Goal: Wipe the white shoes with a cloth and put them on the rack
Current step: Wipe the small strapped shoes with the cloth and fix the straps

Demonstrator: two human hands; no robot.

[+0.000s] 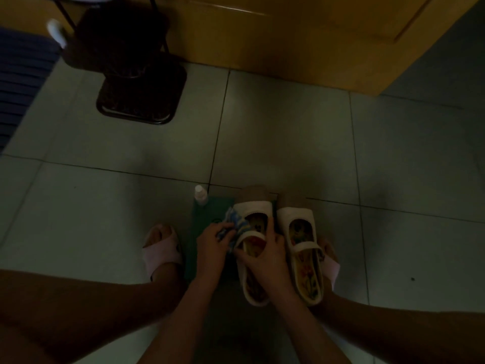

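Two white strap shoes with patterned insoles stand side by side on the tiled floor, the left shoe [254, 214] and the right shoe [298, 219]. My left hand [212, 241] grips a blue-and-white patterned cloth [235, 223] against the left shoe's outer side. My right hand [265, 258] holds the left shoe across its middle, fingers curled over the strap and opening. The dark tiered rack [139, 82] stands at the far left, beside the wooden door.
A small white-capped bottle [200, 197] stands on a green mat [210, 214] under the shoes. My feet in pink slippers [162, 252] flank the mat. A wooden door [301, 35] fills the top. A blue striped mat [21, 82] lies at far left.
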